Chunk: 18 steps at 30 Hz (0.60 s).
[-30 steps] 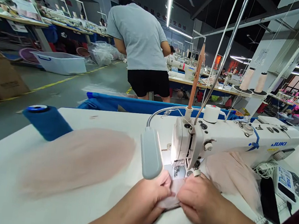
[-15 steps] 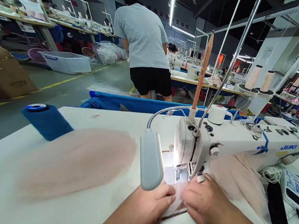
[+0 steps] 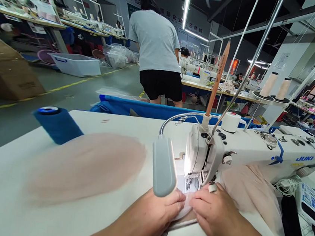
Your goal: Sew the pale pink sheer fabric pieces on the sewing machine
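My left hand (image 3: 155,212) and my right hand (image 3: 213,213) lie side by side on a small piece of pale pink mesh fabric (image 3: 183,211), fingers curled and pinching it just in front of the presser foot (image 3: 192,181) of a white JUKI sewing machine (image 3: 255,151). More pink fabric (image 3: 251,191) bunches under the machine arm to the right. A grey lamp head (image 3: 164,167) on a gooseneck hangs over my left hand.
A wide sheet of pink mesh (image 3: 85,166) lies on the white table (image 3: 3,195) at left, beside a blue thread cone (image 3: 57,122). A phone (image 3: 291,220) and control box (image 3: 310,200) sit at right. A person in a grey shirt (image 3: 156,43) stands beyond the table.
Both hands have slid slightly with the small pink piece at the needle; the view has shifted a little. The large mesh sheet has not moved.
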Each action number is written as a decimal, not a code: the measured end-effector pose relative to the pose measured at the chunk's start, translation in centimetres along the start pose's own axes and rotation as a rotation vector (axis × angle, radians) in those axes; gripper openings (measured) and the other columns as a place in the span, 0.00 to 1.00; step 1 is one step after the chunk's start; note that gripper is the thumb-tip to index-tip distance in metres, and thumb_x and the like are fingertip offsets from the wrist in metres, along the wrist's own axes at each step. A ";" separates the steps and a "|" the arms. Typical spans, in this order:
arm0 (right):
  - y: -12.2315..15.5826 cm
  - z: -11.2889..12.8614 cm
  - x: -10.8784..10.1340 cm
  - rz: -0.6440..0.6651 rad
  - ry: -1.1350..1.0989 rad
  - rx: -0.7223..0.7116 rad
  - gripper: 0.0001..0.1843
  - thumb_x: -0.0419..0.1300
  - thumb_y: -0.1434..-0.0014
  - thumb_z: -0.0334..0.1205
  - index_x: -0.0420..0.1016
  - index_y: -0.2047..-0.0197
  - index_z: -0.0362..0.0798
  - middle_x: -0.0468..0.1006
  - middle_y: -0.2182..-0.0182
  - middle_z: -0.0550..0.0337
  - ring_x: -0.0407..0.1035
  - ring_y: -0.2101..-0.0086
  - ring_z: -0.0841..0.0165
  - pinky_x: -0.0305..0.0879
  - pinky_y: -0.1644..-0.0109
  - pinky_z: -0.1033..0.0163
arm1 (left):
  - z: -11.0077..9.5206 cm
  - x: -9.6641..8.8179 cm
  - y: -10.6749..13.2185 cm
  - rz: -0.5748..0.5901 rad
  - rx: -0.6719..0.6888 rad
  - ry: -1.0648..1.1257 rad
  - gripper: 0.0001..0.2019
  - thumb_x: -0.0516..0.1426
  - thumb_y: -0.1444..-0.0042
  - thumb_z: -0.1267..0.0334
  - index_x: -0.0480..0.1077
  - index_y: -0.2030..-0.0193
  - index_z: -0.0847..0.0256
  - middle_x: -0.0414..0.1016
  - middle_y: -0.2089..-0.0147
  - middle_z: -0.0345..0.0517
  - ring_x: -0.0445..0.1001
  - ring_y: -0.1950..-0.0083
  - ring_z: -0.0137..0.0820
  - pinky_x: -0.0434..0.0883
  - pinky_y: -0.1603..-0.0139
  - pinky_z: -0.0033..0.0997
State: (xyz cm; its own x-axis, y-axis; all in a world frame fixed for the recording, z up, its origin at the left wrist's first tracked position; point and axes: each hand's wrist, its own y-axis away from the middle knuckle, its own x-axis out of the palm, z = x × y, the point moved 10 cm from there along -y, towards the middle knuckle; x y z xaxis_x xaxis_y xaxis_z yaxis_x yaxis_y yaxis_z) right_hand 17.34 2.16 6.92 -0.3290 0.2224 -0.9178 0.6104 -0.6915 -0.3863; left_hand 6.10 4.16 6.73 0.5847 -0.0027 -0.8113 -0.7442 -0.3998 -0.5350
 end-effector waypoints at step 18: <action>-0.5 -1.2 -0.6 -0.087 -0.011 0.089 0.14 0.60 0.37 0.23 0.78 0.54 0.50 0.85 0.56 0.56 0.69 0.58 0.57 0.66 0.56 0.54 | 3.8 -0.8 -0.6 0.006 -0.354 0.203 0.13 0.53 0.30 0.62 0.81 0.55 0.50 0.87 0.57 0.42 0.81 0.58 0.39 0.80 0.56 0.33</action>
State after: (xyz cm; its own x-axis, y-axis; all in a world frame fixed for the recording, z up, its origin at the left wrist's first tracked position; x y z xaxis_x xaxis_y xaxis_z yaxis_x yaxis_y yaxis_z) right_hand 18.07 3.19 7.52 -0.3859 0.2773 -0.8798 0.5129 -0.7283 -0.4545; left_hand 4.83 7.84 6.77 0.6585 -0.1726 -0.7326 -0.6118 -0.6896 -0.3874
